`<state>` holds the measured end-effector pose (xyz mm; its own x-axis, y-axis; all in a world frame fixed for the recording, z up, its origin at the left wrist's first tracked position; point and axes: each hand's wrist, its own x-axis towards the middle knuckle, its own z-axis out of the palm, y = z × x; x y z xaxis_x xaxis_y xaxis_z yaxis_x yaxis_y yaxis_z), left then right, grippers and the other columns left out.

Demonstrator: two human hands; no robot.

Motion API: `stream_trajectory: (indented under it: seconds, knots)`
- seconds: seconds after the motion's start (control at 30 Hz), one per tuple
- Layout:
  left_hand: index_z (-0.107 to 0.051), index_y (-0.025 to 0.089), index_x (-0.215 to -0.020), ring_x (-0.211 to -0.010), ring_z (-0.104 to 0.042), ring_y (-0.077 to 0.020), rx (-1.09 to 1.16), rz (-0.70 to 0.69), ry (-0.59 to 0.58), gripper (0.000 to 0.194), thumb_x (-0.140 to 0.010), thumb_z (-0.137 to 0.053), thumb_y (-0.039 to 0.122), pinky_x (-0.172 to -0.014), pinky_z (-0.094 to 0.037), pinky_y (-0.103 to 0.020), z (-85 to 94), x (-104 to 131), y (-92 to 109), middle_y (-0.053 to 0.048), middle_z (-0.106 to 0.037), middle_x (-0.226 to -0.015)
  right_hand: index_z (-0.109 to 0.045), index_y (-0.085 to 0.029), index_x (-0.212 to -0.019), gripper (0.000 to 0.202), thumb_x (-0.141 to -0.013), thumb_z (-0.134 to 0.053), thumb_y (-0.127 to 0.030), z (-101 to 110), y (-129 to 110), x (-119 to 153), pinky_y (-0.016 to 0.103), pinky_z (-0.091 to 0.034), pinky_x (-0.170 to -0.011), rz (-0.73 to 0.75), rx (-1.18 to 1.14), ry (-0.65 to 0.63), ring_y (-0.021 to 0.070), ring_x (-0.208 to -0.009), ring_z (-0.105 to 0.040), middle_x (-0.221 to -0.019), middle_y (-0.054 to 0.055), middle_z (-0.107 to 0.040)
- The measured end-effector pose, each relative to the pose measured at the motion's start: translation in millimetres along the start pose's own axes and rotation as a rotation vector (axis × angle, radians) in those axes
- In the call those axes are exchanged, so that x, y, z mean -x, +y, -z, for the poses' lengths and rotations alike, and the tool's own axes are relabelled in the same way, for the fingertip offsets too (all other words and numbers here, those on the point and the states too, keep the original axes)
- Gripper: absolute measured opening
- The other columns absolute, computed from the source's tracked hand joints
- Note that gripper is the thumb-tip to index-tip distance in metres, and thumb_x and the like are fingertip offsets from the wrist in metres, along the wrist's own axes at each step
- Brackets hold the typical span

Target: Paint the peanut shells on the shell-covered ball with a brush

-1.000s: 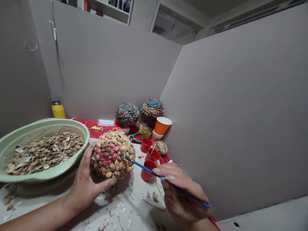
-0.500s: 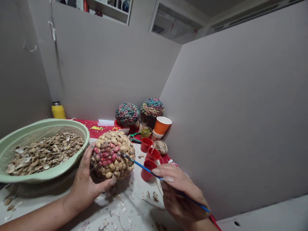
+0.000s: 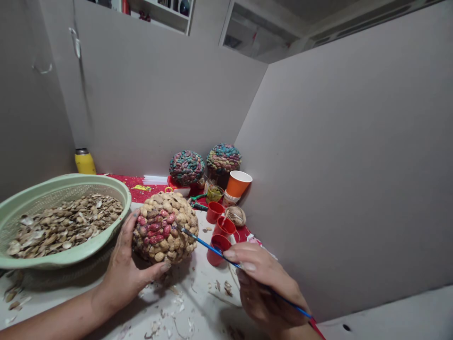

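A ball covered in peanut shells (image 3: pixel 177 208) rests over the white table, mostly tan, with a patch of pink-red shells on its left front. My left hand (image 3: pixel 129 267) grips its left and lower side, thumb underneath. A blue paintbrush (image 3: pixel 205 244) is pinched in my right hand (image 3: pixel 265 283), and its dark tip touches the shells just right of the pink patch. Close to the brush stand several red cups; the nearest one (image 3: pixel 214 257) is partly behind the brush and has dark liquid inside.
A green colander (image 3: pixel 122 226) of shell pieces stands at left. Behind are a yellow bottle (image 3: pixel 85 163), two multicoloured balls (image 3: pixel 187 167), an orange cup (image 3: pixel 239 184) and a twine roll (image 3: pixel 235 216). Shell scraps (image 3: pixel 222 287) litter the white table (image 3: pixel 208 321).
My right hand and the brush have shifted very slightly, with the tip still at the same part of the ball. My left hand keeps its hold.
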<state>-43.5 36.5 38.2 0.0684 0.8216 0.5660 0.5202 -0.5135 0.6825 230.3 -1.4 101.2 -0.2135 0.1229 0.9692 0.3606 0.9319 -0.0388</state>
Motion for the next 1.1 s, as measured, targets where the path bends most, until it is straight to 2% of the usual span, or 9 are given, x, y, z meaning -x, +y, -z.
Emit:
stream_trajectory:
  seconds: [0.13, 0.27, 0.43, 0.57, 0.83, 1.1]
  knots:
    - [-0.013, 0.037, -0.163, -0.151, -0.036, -0.0501, -0.01, -0.025, 0.011, 0.11, -0.079, -0.083, 0.049, -0.118, -0.026, -0.079, -1.0, -1.0, -0.8, -0.021, -0.034, -0.165, -0.065, -0.015, -0.126, 0.039, -0.091, -0.06, 0.0, -4.8, -1.6, -1.4, 0.038, -0.067, -0.074, -0.008, 0.029, -0.028, 0.0214, -0.088, -0.079, -0.099, 0.013, -0.081]
    - [-0.014, 0.035, -0.163, -0.15, -0.036, -0.0511, -0.008, -0.031, 0.014, 0.109, -0.079, -0.082, 0.048, -0.117, -0.025, -0.08, -2.1, -0.9, -2.0, -0.023, -0.034, -0.165, -0.064, -0.013, -0.128, 0.043, -0.088, -0.06, 0.002, -2.6, 0.2, -1.1, 0.038, -0.066, -0.071, 0.004, -0.006, -0.035, 0.0217, -0.086, -0.078, -0.098, 0.013, -0.08]
    - [-0.014, 0.035, -0.162, -0.15, -0.036, -0.0509, -0.006, -0.027, 0.012, 0.11, -0.078, -0.083, 0.047, -0.117, -0.025, -0.08, -2.4, -0.9, -2.2, -0.022, -0.034, -0.165, -0.067, -0.021, -0.123, 0.038, -0.09, -0.063, -0.002, 0.1, 0.6, 2.4, 0.041, -0.066, -0.068, -0.101, -0.022, 0.111, 0.022, -0.079, -0.077, -0.094, 0.008, -0.081]
    - [-0.015, 0.035, -0.162, -0.151, -0.035, -0.0507, -0.012, -0.029, 0.005, 0.109, -0.078, -0.083, 0.048, -0.117, -0.025, -0.08, -1.2, -1.0, -1.0, -0.023, -0.034, -0.165, -0.07, -0.018, -0.117, 0.031, -0.091, -0.065, -0.002, -6.0, -0.1, 0.5, 0.039, -0.064, -0.069, -0.164, -0.097, 0.218, 0.0205, -0.078, -0.075, -0.093, 0.008, -0.08]
    - [-0.013, 0.035, -0.163, -0.151, -0.035, -0.0497, -0.004, -0.023, 0.005, 0.109, -0.079, -0.082, 0.048, -0.118, -0.025, -0.079, -1.9, -0.5, 0.0, -0.022, -0.033, -0.166, -0.072, -0.02, -0.107, 0.019, -0.093, -0.066, -0.008, -14.6, 0.3, 4.9, 0.038, -0.065, -0.069, -0.204, -0.09, 0.185, 0.0218, -0.075, -0.078, -0.087, 0.006, -0.08]
    - [-0.013, 0.035, -0.163, -0.151, -0.036, -0.0486, -0.018, -0.012, 0.001, 0.109, -0.079, -0.082, 0.047, -0.118, -0.028, -0.077, -1.2, -1.4, 0.8, -0.022, -0.034, -0.166, -0.07, -0.02, -0.102, 0.016, -0.094, -0.064, -0.008, -9.9, 3.2, 5.8, 0.038, -0.065, -0.069, -0.236, -0.077, 0.208, 0.021, -0.076, -0.077, -0.087, 0.006, -0.08]
